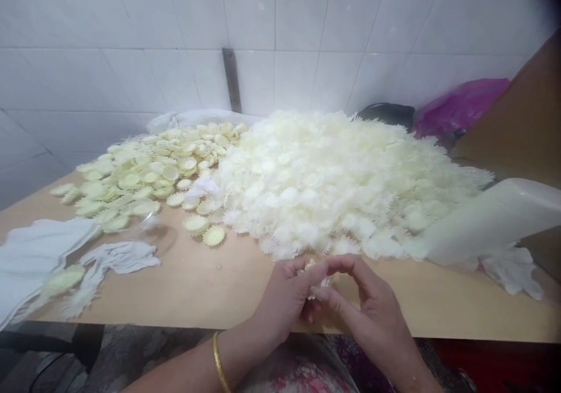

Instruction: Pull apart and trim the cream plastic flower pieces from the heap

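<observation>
Near the table's front edge, my left hand (284, 299) is closed around a small white piece with a jagged edge (312, 273). My right hand (372, 305) meets it from the right, thumb and index finger pinched at the same piece. The fingers cover most of the piece. Just beyond my hands rises a large heap of white, frilly-edged pieces (324, 182). To its left lie pale yellow round discs with toothed rims (144, 176), some of them stacked.
White cloths and a glove (120, 258) lie at the left of the wooden table (184, 299). On the right are a pale bottle-like container (495, 217), another white cloth (515, 270) and a purple bag (460, 106). A tiled wall stands behind.
</observation>
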A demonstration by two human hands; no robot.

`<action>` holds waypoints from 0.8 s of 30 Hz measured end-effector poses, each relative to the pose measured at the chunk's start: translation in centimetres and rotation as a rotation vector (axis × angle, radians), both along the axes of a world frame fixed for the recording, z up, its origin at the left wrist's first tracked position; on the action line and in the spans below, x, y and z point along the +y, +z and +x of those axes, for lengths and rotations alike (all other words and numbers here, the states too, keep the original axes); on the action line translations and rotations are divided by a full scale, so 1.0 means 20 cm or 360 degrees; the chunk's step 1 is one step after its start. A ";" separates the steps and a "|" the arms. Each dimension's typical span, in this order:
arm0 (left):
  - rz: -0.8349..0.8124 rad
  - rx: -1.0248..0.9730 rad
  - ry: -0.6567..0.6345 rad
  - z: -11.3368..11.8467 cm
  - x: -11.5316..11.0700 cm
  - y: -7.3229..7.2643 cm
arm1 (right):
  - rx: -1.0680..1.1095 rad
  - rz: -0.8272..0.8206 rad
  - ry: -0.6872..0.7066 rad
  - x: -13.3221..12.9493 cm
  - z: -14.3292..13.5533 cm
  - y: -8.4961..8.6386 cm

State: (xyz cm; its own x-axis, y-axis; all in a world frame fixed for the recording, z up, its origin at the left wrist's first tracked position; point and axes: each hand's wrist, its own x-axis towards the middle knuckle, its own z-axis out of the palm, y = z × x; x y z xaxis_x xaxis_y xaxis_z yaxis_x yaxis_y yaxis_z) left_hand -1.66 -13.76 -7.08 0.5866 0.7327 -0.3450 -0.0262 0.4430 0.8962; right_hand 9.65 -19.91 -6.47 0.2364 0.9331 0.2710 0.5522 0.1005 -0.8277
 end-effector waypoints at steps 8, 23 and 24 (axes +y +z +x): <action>0.0071 -0.0159 -0.0132 -0.01 0.01 -0.02 | -0.0016 0.0157 -0.0154 0.01 0.00 -0.04; -0.0018 0.0012 -0.0196 -0.03 0.00 -0.03 | 0.0218 0.0275 -0.1124 0.03 0.27 -0.02; -0.0013 0.0012 -0.0182 -0.03 0.00 -0.03 | 0.0100 0.0333 -0.1249 0.02 0.32 -0.01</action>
